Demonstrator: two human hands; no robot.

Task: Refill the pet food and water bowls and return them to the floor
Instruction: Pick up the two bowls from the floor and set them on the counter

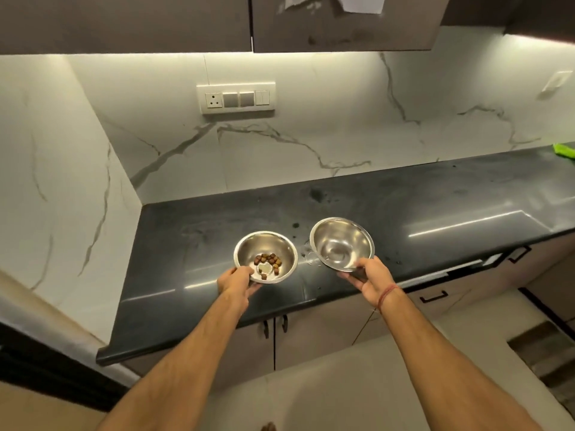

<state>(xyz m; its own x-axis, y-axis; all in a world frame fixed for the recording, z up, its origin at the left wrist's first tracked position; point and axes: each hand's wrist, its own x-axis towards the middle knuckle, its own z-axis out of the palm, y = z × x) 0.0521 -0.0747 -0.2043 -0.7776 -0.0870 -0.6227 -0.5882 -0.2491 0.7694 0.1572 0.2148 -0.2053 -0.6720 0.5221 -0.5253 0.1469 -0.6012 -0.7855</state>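
A: Item 1, food bowl [265,257]. Steel, sits at or just over the front edge of the countertop [199,231], left of centre. Contents: a small cluster of brown kibble [268,261], so nearly empty. Your left hand [237,280] is closed on its near rim, thumb over the lip, fingers underneath. Can't tell whether the base is fully down.

B: Item 2?

A: Water bowl [341,243]. Steel, just right of the food bowl, not touching it. Tilted, far rim up, mouth toward you. Your right hand [370,276] pinches the near rim, thumb on top, fingers below. Looks lifted or propped off the countertop. A little water may sit at the bottom; can't say for sure.

B: Why held like that?

A: My read: a rim grip w/ thumb over lets you carry one bowl per hand, and the front edge is the closest spot to park them. The tilt suits a nearly empty bowl but would spill a full one.

B: Other entries?

A: Droplets [306,256] on the countertop between the bowls. Green cloth [564,149] at the far right back corner. Switch plate [236,98] on the marble wall. No food bag or tap in view.

B: Status?

A: Early, I'd say. Neither bowl is refilled, both are off the floor.
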